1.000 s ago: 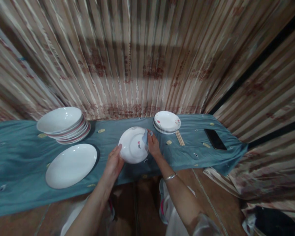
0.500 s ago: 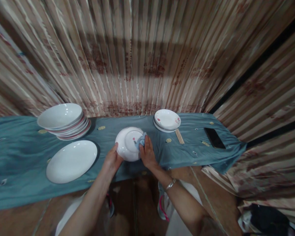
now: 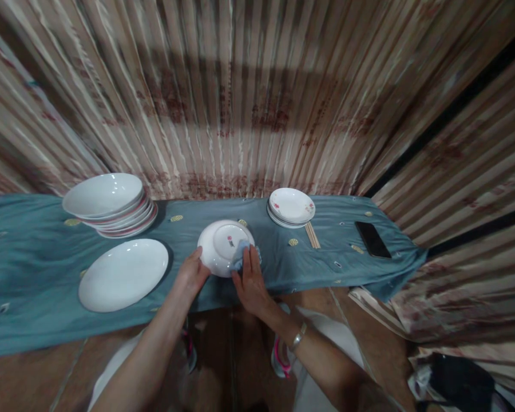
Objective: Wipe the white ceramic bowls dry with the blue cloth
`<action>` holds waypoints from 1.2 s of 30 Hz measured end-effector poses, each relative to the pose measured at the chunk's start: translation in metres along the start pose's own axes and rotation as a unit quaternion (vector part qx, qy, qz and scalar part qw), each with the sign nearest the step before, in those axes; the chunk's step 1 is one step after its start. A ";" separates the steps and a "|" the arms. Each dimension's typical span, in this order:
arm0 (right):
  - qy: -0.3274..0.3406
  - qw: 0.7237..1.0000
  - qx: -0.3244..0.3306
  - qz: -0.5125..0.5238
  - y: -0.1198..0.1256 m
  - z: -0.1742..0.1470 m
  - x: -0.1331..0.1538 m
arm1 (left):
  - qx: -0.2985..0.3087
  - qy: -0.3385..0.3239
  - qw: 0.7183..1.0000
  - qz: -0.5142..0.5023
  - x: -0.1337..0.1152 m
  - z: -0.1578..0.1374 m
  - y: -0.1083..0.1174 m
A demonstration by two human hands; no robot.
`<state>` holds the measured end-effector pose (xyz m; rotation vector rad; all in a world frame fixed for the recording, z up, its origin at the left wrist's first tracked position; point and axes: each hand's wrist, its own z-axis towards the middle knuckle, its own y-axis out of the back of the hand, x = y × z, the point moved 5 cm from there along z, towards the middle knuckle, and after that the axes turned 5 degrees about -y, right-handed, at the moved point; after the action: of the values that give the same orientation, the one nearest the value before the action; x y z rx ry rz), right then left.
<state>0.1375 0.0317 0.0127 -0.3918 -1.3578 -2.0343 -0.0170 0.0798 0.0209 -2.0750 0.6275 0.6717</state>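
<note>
A white plate [image 3: 212, 240] is held bottom side up above the front part of the table, with a small red mark inside its foot ring. My left hand [image 3: 192, 271] grips it by its left edge, thumb on the underside. Under the fingers of my right hand [image 3: 252, 286] a light blue cloth [image 3: 239, 255] is pressed against the plate's lower right part. A silver bracelet [image 3: 299, 336] circles my right wrist.
Stacked white bowls and plates [image 3: 105, 197] stand at the left, behind an oval white platter [image 3: 124, 276]. Right of centre are floral plates [image 3: 292, 205], with chopsticks [image 3: 312, 235] beside them. A black phone [image 3: 372, 239] lies farther right on the blue-green tablecloth [image 3: 38, 297]. Curtains [image 3: 240, 103] hang behind.
My right hand and the cloth have moved slightly left and down across the plate's underside. The plate has turned a little in my left hand, and the view has shifted slightly.
</note>
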 end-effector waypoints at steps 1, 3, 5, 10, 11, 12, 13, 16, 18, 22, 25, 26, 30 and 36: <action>0.010 1.000 0.001 -0.003 0.001 -0.003 0.003 | -0.001 0.000 1.000 -0.002 0.000 0.001 0.000; 0.030 0.999 0.006 -0.009 0.001 -0.009 0.010 | 0.001 0.001 1.000 -0.013 -0.001 0.001 0.000; 0.052 0.998 0.016 -0.016 0.001 -0.016 0.017 | 0.003 0.005 1.000 -0.023 -0.001 0.001 -0.001; 0.098 0.993 0.055 -0.045 -0.003 -0.024 0.033 | -0.015 -0.007 1.000 -0.022 -0.002 -0.003 -0.005; 0.105 0.991 0.064 -0.050 -0.004 -0.023 0.036 | -0.011 -0.010 1.000 -0.023 -0.003 -0.005 -0.006; 0.113 0.989 0.072 -0.055 -0.005 -0.022 0.039 | -0.005 -0.012 1.000 -0.025 -0.003 -0.006 -0.008; 0.122 0.988 0.078 -0.060 -0.005 -0.019 0.042 | -0.001 -0.017 1.000 -0.026 -0.003 -0.007 -0.009; 0.135 0.984 0.087 -0.070 -0.004 -0.010 0.049 | -0.001 -0.036 0.999 -0.028 -0.006 -0.011 -0.012; 0.134 0.985 0.088 -0.070 -0.003 -0.002 0.052 | -0.001 -0.044 0.999 -0.027 -0.007 -0.013 -0.012; 0.125 0.987 0.084 -0.057 0.000 0.015 0.054 | 0.026 -0.067 0.997 -0.034 -0.009 -0.018 -0.014; 0.126 0.988 0.081 -0.047 0.002 0.027 0.053 | 0.048 -0.082 0.995 -0.030 -0.008 -0.020 -0.015; 0.126 0.988 0.079 -0.044 0.003 0.030 0.053 | 0.054 -0.083 0.995 -0.026 -0.008 -0.020 -0.015; 0.122 0.990 0.064 -0.044 0.006 0.043 0.049 | 0.094 -0.089 0.991 -0.027 -0.006 -0.022 -0.018; 0.096 0.993 0.014 -0.068 0.015 0.064 0.033 | 0.130 -0.074 0.988 -0.035 -0.002 -0.021 -0.020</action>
<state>0.1162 0.0740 0.0683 -0.0900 -1.3239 -2.1004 -0.0006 0.0727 0.0444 -1.7798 0.5249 0.6589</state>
